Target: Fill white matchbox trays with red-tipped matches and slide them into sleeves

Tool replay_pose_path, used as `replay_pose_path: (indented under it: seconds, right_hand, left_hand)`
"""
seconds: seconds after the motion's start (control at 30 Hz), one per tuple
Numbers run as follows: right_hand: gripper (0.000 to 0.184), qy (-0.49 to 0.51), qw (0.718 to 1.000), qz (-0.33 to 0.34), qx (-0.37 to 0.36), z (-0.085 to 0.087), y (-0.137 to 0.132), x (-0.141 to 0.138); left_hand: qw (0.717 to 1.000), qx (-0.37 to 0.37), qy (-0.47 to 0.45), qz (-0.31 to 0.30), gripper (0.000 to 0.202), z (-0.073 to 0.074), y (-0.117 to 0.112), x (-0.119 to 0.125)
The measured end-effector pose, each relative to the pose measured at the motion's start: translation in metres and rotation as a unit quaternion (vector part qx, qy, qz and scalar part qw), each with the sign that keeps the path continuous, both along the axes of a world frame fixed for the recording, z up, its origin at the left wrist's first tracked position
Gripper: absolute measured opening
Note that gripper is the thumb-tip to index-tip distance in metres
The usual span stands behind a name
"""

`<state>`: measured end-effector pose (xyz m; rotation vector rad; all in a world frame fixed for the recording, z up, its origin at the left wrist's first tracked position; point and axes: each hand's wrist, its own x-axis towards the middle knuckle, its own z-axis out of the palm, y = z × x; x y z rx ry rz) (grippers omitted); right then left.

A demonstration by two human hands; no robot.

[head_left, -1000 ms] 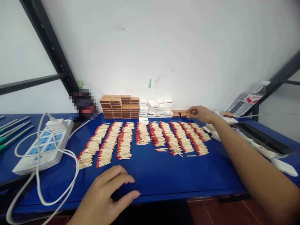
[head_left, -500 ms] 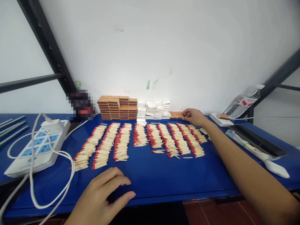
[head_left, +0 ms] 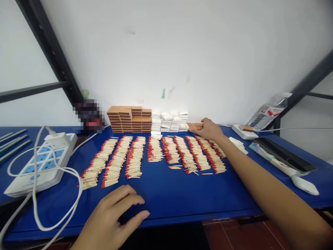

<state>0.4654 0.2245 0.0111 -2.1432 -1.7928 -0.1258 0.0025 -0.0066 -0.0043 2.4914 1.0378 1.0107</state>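
Observation:
My right hand (head_left: 210,130) reaches to the back of the table and grips brown matchboxes (head_left: 195,125) lying low against the wall, thumb along the front and fingers behind. How many it grips is hidden. White matchbox trays (head_left: 168,122) are piled just left of them, beside a taller stack of brown matchboxes (head_left: 125,119). In front lie several slanting rows of red-tipped matches (head_left: 135,158). My left hand (head_left: 118,211) hovers or rests near the front edge, fingers loosely bent, thumb apart, holding nothing.
A white power strip (head_left: 41,159) with looping cable lies at the left, near several thin rods (head_left: 13,146). To the right are white paper pieces (head_left: 238,145), a white adapter (head_left: 244,132) with a brown box on it, a leaning plastic bottle (head_left: 269,111), and a dark flat panel (head_left: 286,154).
My right hand has shifted slightly left, and its thumb now reaches farther along the front of the brown matchboxes. The left hand stays nearly still. More of the white paper shows.

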Motion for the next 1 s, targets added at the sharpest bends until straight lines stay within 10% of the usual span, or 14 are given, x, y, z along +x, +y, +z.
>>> replay_pose_path:
  seconds: [1.0]
  right_hand:
    - [0.106,-0.020,1.000,-0.012,-0.015,0.001,-0.003,-0.017]
  left_hand:
    - [1.000,0.006,0.001,0.000,0.006,0.001,0.002,0.002]
